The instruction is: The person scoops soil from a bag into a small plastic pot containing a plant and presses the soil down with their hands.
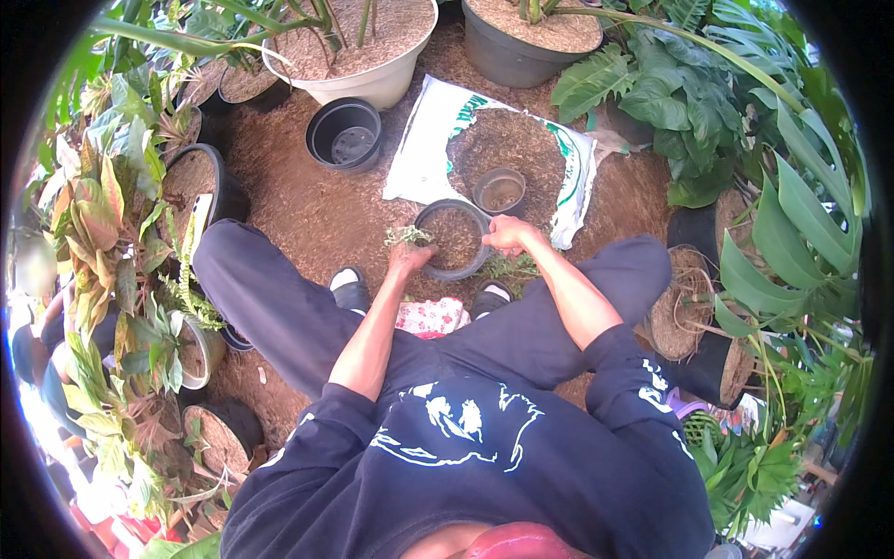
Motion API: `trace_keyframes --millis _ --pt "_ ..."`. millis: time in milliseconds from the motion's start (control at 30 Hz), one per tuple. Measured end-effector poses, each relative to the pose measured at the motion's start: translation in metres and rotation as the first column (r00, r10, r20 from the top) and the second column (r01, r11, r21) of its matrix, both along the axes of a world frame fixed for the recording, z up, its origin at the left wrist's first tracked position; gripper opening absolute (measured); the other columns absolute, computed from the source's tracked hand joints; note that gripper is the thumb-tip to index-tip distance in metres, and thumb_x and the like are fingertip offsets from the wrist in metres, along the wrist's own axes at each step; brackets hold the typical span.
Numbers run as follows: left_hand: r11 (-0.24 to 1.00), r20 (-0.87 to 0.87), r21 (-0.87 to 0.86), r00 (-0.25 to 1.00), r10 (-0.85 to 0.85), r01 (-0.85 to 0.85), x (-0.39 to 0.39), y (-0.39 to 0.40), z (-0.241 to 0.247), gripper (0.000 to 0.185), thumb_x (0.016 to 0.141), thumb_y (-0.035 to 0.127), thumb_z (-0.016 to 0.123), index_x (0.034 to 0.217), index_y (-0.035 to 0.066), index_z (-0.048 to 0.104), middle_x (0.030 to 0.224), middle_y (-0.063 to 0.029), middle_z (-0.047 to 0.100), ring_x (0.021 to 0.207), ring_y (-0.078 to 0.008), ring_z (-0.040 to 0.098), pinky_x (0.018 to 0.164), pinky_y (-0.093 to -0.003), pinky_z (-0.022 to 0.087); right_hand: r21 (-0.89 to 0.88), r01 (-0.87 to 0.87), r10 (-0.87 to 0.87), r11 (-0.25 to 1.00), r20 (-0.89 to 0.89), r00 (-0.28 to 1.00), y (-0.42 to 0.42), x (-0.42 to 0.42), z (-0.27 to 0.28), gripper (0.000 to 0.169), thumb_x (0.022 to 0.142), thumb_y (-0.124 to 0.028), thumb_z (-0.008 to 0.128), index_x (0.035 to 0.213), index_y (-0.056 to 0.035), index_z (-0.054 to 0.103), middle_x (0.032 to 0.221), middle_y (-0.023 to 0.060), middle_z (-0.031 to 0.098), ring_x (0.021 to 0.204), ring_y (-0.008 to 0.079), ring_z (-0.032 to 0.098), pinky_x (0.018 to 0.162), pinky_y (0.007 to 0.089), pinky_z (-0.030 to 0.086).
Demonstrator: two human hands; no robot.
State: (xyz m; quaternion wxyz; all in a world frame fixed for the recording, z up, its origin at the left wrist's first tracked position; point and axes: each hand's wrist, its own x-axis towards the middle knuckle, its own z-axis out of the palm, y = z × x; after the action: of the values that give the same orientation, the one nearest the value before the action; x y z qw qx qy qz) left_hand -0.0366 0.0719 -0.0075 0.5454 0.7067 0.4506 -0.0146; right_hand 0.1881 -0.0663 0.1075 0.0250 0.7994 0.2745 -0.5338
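A round black plastic pot [482, 262] with brown planting mix in it stands on the ground between my feet. My left hand [411, 257] is at the pot's left rim, with pale green plant sprigs [407, 235] bunched in its fingers and the thumb reaching over the rim. On the opposite side, my right hand [511, 235] pinches the rim. Just beyond it, a smaller dark pot [501, 191] sits on a cut-open white sack [426, 154], whose opening shows loose brown mix [489, 140].
An empty black pot [343, 134] stands on the brown soil left of the sack. Large white [370, 84] and grey [524, 56] planters are at the back. Leafy potted plants [105, 202] crowd the left, and broad-leaved plants [782, 237] the right. Green cuttings [513, 269] lie near my right foot.
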Motion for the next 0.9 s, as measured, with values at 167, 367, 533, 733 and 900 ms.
trace_keyframes --millis 167,367,533,733,900 --pt "0.990 -0.035 -0.107 0.996 0.087 -0.090 0.007 -0.038 -0.011 0.089 0.073 0.024 0.080 0.147 0.001 0.036 0.121 -0.0264 0.066 0.108 -0.0383 0.067 0.093 -0.0422 0.054 0.016 0.055 -0.055 0.998 -0.011 0.998 -0.012 0.004 -0.004 0.054 0.092 -0.031 0.066 0.134 -0.0002 0.051 0.106 0.0138 0.069 0.080 0.0214 0.070 0.068 0.0388 0.059" --pt "0.987 -0.232 -0.119 0.964 -0.130 0.104 0.003 -0.033 -0.062 0.047 0.090 0.035 0.047 0.099 -0.001 0.075 0.100 -0.0248 0.073 0.099 -0.0351 0.071 0.087 -0.0436 0.055 0.015 -0.016 0.017 1.000 -0.068 0.998 -0.007 0.019 -0.045 0.046 0.093 -0.016 0.063 0.129 0.0085 0.048 0.107 0.0202 0.070 0.079 0.0237 0.074 0.061 0.0353 0.060" --pt "0.997 -0.266 -0.051 0.962 -0.065 0.053 -0.005 0.010 -0.017 0.036 0.087 0.028 0.053 0.099 0.001 0.074 0.091 -0.0212 0.074 0.087 -0.0328 0.074 0.085 -0.0447 0.055 0.038 0.052 -0.048 0.998 -0.093 0.994 0.024 0.008 -0.022 0.037 0.091 -0.016 0.062 0.118 0.0090 0.054 0.094 0.0190 0.073 0.074 0.0225 0.075 0.059 0.0319 0.060" --pt "0.993 -0.222 0.112 0.975 0.001 0.024 -0.013 0.055 0.071 0.030 0.080 0.019 0.063 0.096 -0.005 0.072 0.088 -0.0235 0.074 0.093 -0.0322 0.073 0.084 -0.0450 0.057 0.132 0.113 -0.089 0.985 -0.176 0.980 0.038 -0.006 0.021 0.043 0.089 -0.028 0.067 0.118 0.0021 0.058 0.093 0.0148 0.075 0.079 0.0216 0.075 0.066 0.0361 0.060" --pt "0.984 -0.211 0.114 0.965 0.156 -0.134 -0.040 0.052 0.025 0.052 0.076 0.022 0.073 0.119 -0.004 0.062 0.103 -0.0269 0.072 0.096 -0.0376 0.072 0.079 -0.0439 0.058 0.296 -0.251 0.218 0.921 0.141 0.966 0.041 -0.012 -0.004 0.064 0.083 -0.039 0.076 0.132 -0.0024 0.057 0.111 0.0206 0.071 0.107 0.0311 0.069 0.091 0.0438 0.053"
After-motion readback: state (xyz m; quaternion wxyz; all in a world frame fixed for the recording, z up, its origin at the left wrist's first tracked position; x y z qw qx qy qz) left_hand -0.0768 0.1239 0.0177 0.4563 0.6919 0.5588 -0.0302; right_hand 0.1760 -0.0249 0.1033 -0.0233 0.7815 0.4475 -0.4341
